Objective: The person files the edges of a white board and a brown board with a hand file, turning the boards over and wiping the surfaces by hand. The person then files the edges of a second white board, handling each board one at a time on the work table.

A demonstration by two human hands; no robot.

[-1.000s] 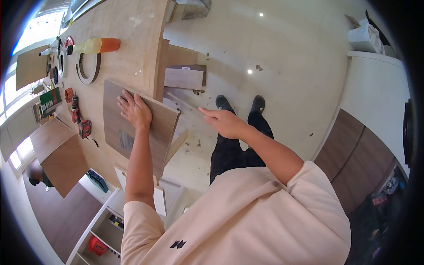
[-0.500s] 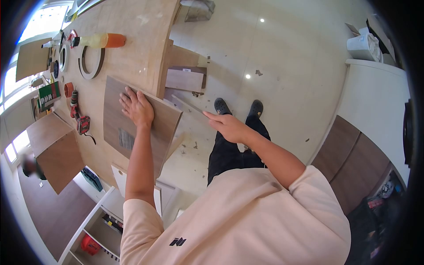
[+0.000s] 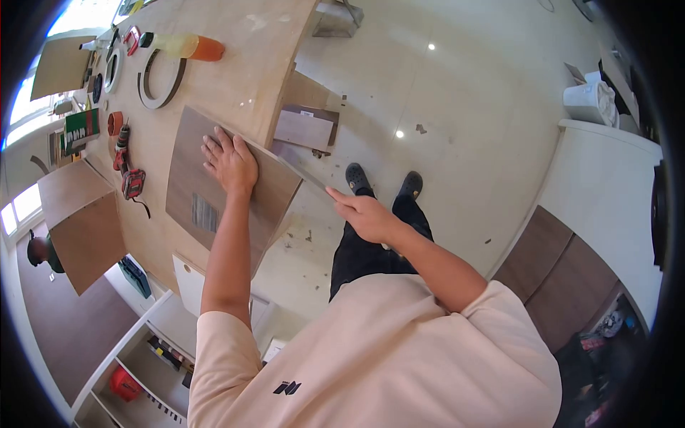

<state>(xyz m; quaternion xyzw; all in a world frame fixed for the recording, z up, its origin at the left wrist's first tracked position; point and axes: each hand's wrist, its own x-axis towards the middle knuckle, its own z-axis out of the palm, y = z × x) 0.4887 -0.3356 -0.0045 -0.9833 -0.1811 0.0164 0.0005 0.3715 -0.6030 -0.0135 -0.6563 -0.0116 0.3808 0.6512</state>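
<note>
My left hand lies flat with spread fingers on a brown wood-grain board, which rests at the edge of the wooden workbench and juts past it. A grey striped patch shows on the board's lower part. In my right hand is a long thin flat tool, perhaps a file, with the index finger stretched along it. The tool's far end meets the board's right edge near the upper corner.
On the bench lie a red drill, a bottle with orange liquid, a roll of edging strip and a green box. Another person is partly behind a wooden box. Boards stand under the bench.
The tool has moved up against the board's edge; before, it was lower and apart from it. The whole view has shifted slightly. My left hand stays on the board.
</note>
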